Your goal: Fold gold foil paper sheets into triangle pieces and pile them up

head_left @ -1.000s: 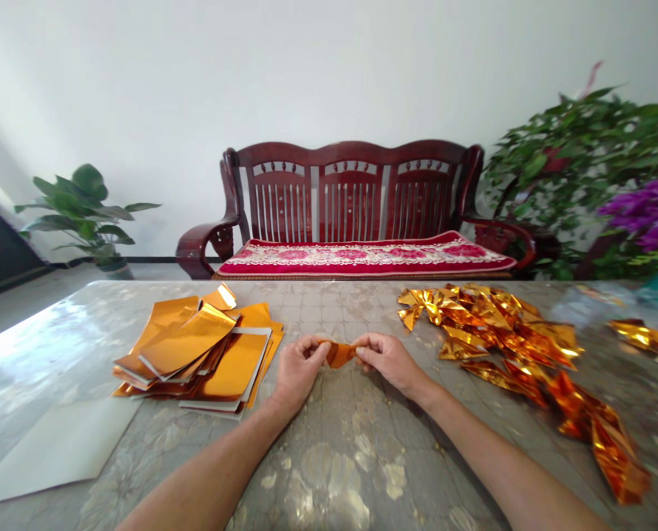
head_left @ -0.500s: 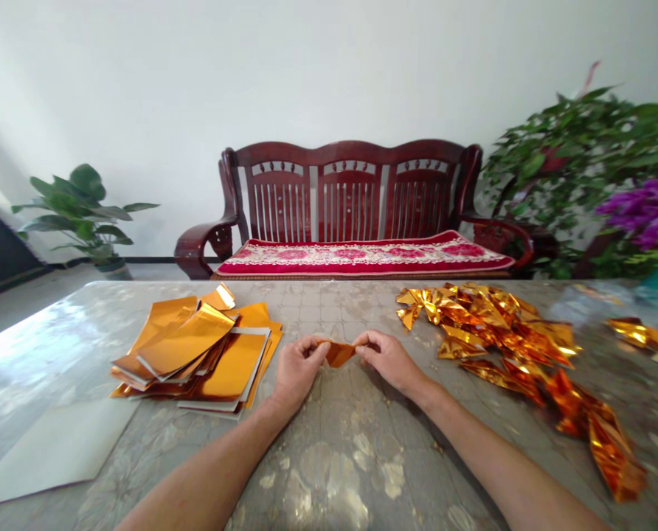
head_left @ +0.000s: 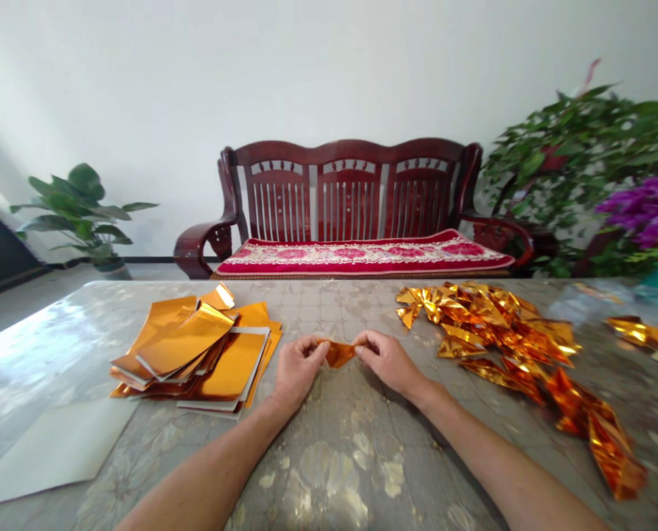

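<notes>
Both of my hands meet over the middle of the table and pinch a small folded piece of gold foil paper (head_left: 338, 353). My left hand (head_left: 296, 369) grips its left end with thumb and fingers closed. My right hand (head_left: 387, 361) grips the right end the same way. A loose stack of flat gold foil sheets (head_left: 196, 350) lies just left of my left hand. To the right of my right hand spreads a pile of folded, crinkled gold foil pieces (head_left: 506, 332).
A white sheet (head_left: 52, 450) lies at the table's front left. More foil pieces (head_left: 644, 335) sit at the far right. Beyond the table (head_left: 340, 457) stand a dark red wooden bench (head_left: 351, 214), a potted plant (head_left: 82, 214) and a flowering plant (head_left: 605, 169).
</notes>
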A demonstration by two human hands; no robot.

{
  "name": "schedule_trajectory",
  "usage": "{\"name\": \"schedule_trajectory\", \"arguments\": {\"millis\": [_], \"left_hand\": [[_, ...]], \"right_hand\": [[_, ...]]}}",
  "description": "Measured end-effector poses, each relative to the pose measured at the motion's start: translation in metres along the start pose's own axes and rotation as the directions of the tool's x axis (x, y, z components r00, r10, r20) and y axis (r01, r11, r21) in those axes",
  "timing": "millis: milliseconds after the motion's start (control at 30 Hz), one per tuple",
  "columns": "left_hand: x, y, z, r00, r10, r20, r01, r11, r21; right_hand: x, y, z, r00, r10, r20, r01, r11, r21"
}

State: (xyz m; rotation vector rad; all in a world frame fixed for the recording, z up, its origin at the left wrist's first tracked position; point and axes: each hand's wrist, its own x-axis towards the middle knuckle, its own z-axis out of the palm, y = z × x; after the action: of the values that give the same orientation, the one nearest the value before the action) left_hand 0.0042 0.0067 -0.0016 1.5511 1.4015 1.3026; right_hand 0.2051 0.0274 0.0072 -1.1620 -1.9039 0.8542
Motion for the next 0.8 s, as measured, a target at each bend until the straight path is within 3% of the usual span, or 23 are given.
{"name": "schedule_trajectory", "arguments": {"millis": [233,467,800], "left_hand": [[0.0,-0.001,0.0,1.0,0.01,0.003,-0.01,1.0,-0.009],[0.0,0.001,0.0,1.0,0.012,-0.026,-0.012,1.0,0.001],[0.0,0.006,-0.003,0.998,-0.017,-0.067,0.014,0.999,-0.046]], "right_hand": [[0.001,0.002,0.001,0.996,0.081,0.025,-0.084,0.985,0.148],[-0.001,-0.006,0.0,0.973,0.203,0.11,-0.23,0.892,0.388],[-0.002,-0.012,-0.004,0.967,0.201,0.155,-0.252,0.837,0.485]]}}
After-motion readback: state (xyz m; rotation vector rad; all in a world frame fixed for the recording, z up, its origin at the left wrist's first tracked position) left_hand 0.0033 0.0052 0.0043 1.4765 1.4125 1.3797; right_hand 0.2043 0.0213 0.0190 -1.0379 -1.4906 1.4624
